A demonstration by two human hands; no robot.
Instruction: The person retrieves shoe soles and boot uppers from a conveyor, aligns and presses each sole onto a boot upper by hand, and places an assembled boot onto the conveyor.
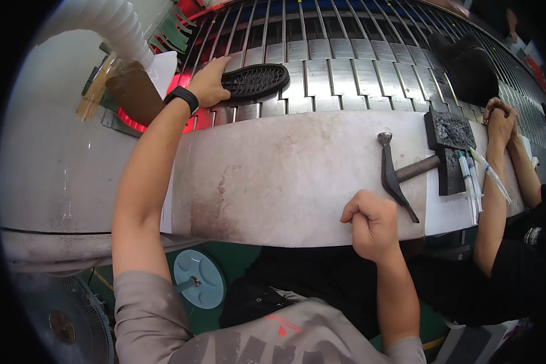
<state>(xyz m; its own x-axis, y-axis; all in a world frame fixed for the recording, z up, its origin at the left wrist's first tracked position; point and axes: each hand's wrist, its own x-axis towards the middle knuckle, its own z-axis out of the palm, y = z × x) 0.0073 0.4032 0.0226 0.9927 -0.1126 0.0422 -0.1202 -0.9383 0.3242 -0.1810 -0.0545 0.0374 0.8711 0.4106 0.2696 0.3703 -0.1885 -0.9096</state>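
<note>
At the far left of the slatted metal conveyor (318, 70), my left hand (207, 84) grips one end of a black shoe sole (256, 81). The sole lies with its ridged, hollow side up, and its left end is hidden by my fingers. My right hand (372, 225) is curled into a fist over the near edge of the pale worktable (285, 176), with nothing visible in it. Just beyond and right of that fist, a hammer (394, 176) with a dark head and wooden handle rests on the table.
Black foam blocks (450, 130) and several syringes (469, 182) sit at the table's right. A co-worker's clasped hands (501, 124) rest beside them. A dark shoe (465, 64) stands on the conveyor. A white hose (112, 27) hangs at upper left; a fan (64, 324) stands below.
</note>
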